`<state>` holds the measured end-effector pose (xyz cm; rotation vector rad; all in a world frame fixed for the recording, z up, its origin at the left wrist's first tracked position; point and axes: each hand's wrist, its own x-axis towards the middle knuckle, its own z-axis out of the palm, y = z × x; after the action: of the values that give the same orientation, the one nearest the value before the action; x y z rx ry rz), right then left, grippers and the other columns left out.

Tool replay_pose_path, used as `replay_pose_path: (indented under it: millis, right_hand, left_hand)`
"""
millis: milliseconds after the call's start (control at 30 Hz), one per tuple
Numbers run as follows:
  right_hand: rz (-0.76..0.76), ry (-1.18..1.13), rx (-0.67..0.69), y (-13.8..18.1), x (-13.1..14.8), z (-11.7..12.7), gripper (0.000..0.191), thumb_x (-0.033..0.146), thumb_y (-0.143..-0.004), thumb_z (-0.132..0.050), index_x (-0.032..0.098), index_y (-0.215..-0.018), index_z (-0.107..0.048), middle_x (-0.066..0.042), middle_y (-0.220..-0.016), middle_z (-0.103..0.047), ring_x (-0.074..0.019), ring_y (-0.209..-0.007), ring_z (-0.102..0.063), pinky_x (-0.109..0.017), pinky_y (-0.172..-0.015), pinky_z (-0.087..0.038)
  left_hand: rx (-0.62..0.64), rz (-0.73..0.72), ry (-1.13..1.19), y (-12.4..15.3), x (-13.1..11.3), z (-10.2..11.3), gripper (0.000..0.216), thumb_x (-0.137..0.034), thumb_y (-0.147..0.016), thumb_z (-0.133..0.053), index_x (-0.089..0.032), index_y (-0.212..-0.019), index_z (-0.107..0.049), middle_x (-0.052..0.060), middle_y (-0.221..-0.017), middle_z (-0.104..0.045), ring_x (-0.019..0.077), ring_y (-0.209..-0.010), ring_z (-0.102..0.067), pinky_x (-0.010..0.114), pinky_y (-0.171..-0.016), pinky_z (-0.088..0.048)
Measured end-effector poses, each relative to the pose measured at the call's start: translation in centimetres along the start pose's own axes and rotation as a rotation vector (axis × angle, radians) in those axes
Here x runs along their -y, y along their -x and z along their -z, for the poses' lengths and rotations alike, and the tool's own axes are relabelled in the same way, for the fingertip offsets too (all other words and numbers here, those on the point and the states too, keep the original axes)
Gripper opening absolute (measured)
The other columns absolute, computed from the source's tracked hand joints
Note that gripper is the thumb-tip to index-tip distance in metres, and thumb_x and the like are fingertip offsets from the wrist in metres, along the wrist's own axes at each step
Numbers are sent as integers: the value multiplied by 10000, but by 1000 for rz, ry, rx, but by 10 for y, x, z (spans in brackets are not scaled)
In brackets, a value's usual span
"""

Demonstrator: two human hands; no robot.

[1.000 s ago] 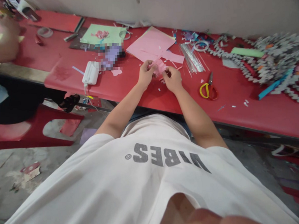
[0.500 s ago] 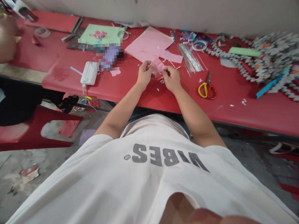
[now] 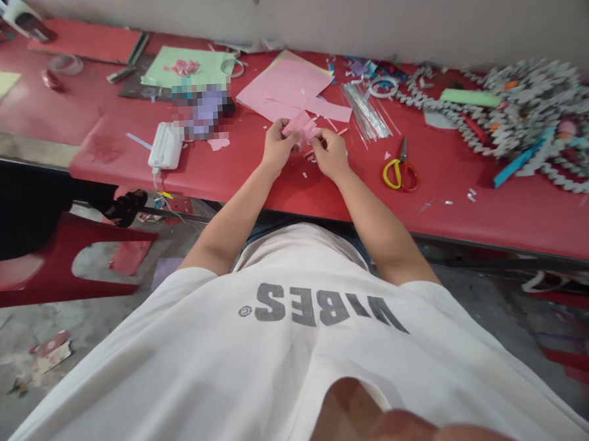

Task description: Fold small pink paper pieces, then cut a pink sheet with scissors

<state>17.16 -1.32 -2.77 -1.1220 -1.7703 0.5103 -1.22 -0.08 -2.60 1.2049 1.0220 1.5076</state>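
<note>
Along a red-covered table (image 3: 512, 222), scattered with small white scraps (image 3: 449, 202) toward the front right. Over it, near the front edge, pinching a small pink paper piece (image 3: 301, 129) between left hand (image 3: 277, 148) and right hand (image 3: 331, 154): on one side gripped by left thumb and fingers, on the other nipped by bent right fingertips. To the right, lying well apart from both hands, scissors (image 3: 403, 161) with one yellow and one red handle. To the left, a white device (image 3: 165, 146) with a cable running off the edge. Just past the hands, overlapping pink sheets (image 3: 287, 79), beside a bundle of clear strips (image 3: 368, 111). Far right, heaped grey garlands (image 3: 534, 93) with a pale green roll (image 3: 470, 97) among them. Back left, a green sheet (image 3: 212, 68) bearing pink bits (image 3: 185, 67). Behind everything, a pale wall (image 3: 387, 18).
</note>
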Motion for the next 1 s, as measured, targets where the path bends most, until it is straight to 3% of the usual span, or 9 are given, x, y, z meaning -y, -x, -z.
replay_pose_path:
  millis: [267, 667, 1000]
  right_hand:
    - [-26, 11, 12, 1, 4, 2, 763, 1020, -1056, -401, 318, -885, -644, -78, -886, -752, -307, -853, -745, -542, -894, -674]
    - [-37, 62, 44, -1, 9, 6, 663, 916, -1105, -489, 306, -933, -682, -101, -944, -791, -308, -886, -756, -545, -932, -672]
    - [-75, 100, 66, -1, 15, 6, 772, 1013, -1066, -407, 307, -922, -687, -83, -871, -747, -319, -892, -755, -570, -942, -695]
  left_hand:
    - [-7, -43, -65, 0, 2, 0, 289, -125, -845, -881, -215, -1013, -664, -18, -743, -709, 125, -584, -648, 273, -639, -581]
    - [11, -110, -90, -7, 15, 5, 229, -98, -831, -768, -173, -1047, -771, 34, -941, -812, 163, -846, -775, 275, -821, -609]
    - [-4, -7, -53, 1, 1, -1, 171, -88, -885, -826, -188, -979, -724, 10, -862, -747, 123, -730, -695, 232, -695, -557]
